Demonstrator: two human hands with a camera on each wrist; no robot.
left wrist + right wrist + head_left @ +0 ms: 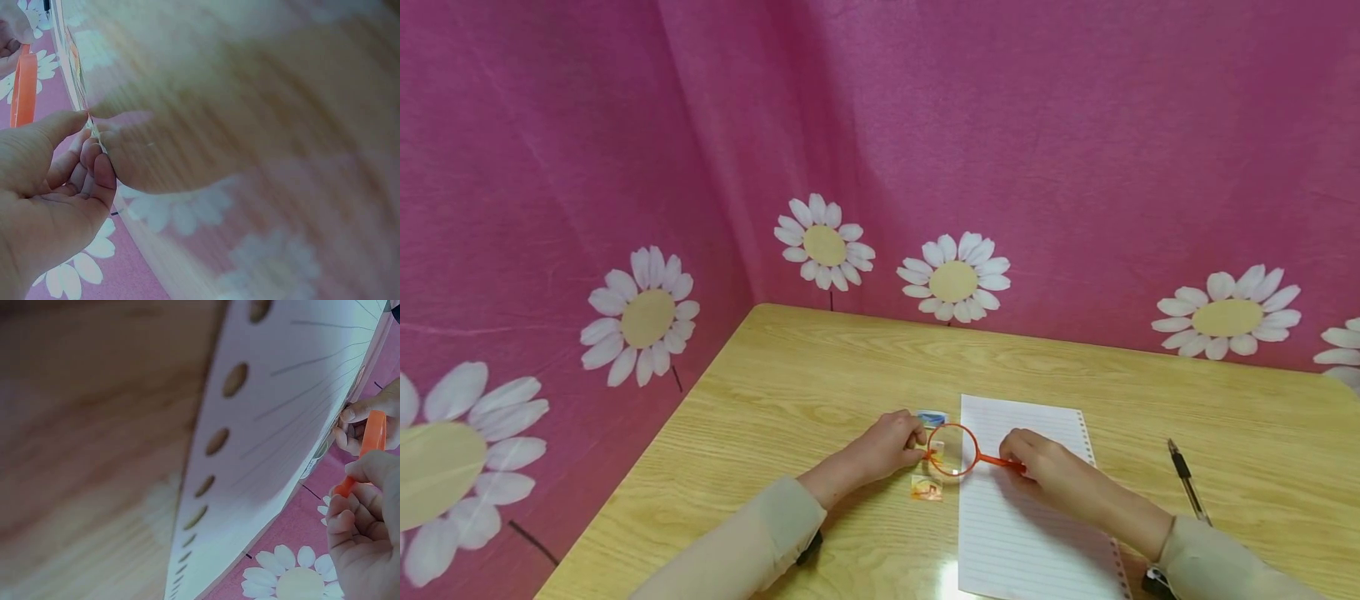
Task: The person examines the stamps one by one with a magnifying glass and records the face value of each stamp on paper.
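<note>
My right hand [1048,468] pinches the handle of an orange magnifying glass [997,460] between thumb and curled fingers. Its round lens is held over small picture stamps and the left edge of a lined sheet. The left hand [891,443] is low on the table, its thumb and bent fingers pinching the edge of the middle stamp [937,457], part of which shows through the lens. Above that lies a blue stamp [932,419] beside the knuckles; below is an orange-yellow stamp [927,488]. In the right wrist view the orange handle [345,486] comes out between fingertips.
A lined sheet [1022,533] with punched holes along its right edge lies under the right hand. Right of it rests a black-capped pen [1182,468]. The wooden table [850,358] ends against a pink curtain [1037,150] printed with white daisies.
</note>
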